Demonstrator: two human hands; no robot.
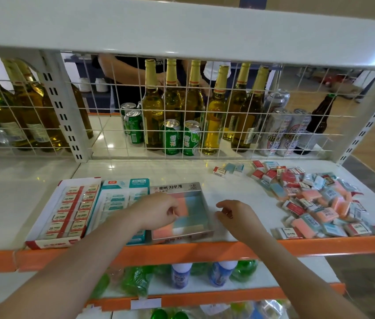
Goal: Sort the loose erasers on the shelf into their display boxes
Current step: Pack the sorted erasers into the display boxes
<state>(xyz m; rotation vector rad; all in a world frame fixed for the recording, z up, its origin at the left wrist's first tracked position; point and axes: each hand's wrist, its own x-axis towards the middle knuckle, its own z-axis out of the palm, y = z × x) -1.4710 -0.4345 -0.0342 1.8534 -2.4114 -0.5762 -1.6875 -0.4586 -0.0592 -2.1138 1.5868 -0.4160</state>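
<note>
Erasers [315, 199] lie heaped right of the empty, half-curled right hand [236, 216], nearer than the likewise empty left hand [159, 211].

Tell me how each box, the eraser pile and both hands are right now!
red box: open, rows nearly full.
teal box: open, partly filled, partly hidden by the left hand.
silver box: open, pink and blue erasers inside.
loose erasers: heaped unsorted at the right.
left hand: over the silver box, fingers curled.
right hand: beside the silver box, fingers curled.
</note>
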